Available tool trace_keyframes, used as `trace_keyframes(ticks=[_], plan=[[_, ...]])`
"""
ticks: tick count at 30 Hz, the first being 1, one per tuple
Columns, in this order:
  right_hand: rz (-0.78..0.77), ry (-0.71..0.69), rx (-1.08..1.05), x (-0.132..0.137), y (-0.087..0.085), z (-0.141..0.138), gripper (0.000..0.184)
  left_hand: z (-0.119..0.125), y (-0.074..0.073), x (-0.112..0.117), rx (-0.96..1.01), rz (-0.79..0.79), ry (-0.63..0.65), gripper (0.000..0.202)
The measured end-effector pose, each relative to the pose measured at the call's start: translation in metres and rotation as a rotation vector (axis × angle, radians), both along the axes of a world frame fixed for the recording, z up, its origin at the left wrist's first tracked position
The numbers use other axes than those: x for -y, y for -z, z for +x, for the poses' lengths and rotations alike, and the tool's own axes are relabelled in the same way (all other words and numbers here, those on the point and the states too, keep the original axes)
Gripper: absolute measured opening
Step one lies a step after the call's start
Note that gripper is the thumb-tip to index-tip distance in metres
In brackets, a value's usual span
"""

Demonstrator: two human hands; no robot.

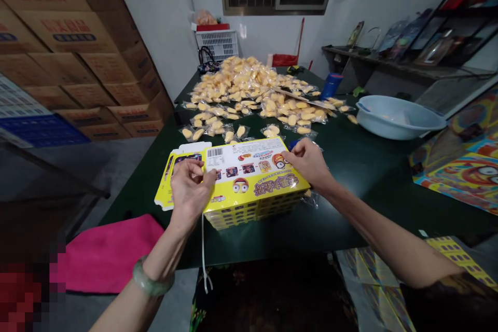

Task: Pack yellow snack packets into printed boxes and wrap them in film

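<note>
A yellow and white printed carton (241, 171) lies near the front of the dark green table, its printed panel facing up and a barcode at its left end. An open flap (167, 181) sticks out to the left. My left hand (190, 181) is closed at the carton's left end, thumb on the panel. At the right end, my right hand (309, 163) has its thumb on the panel and its fingers curled at the edge. A small blue thing shows partly behind the right fingers. A white strap (205, 259) hangs below the carton's left corner.
Many wrapped yellow pieces (249, 83) lie heaped across the dark green table (342, 181). A light blue basin (400, 116) and a blue cylinder (332, 86) stand right. Brown cartons (93, 75) are stacked left. Printed boxes (462, 166) sit at right; a pink cloth (112, 254) lies lower left.
</note>
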State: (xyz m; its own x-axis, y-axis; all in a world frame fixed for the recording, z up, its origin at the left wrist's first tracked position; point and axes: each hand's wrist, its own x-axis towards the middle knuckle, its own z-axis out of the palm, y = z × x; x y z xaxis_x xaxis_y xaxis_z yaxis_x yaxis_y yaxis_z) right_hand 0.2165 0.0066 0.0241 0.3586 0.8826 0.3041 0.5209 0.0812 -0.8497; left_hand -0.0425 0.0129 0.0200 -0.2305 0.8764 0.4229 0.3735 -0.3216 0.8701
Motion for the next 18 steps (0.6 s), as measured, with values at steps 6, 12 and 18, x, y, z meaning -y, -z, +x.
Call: trace_keyframes(ticks=[6, 12, 18], plan=[[-0.053, -0.023, -0.26, -0.012, 0.005, 0.017, 0.024, -0.01, 0.001, -0.005, 0.28, -0.14, 0.006, 0.023], [0.202, -0.179, 0.265, 0.011, -0.025, -0.006, 0.03, -0.006, -0.029, 0.035, -0.294, 0.272, 0.136, 0.027], [0.045, -0.649, 0.664, 0.038, -0.013, -0.008, 0.07, -0.022, -0.011, 0.05, -0.972, 0.18, 0.432, 0.065]])
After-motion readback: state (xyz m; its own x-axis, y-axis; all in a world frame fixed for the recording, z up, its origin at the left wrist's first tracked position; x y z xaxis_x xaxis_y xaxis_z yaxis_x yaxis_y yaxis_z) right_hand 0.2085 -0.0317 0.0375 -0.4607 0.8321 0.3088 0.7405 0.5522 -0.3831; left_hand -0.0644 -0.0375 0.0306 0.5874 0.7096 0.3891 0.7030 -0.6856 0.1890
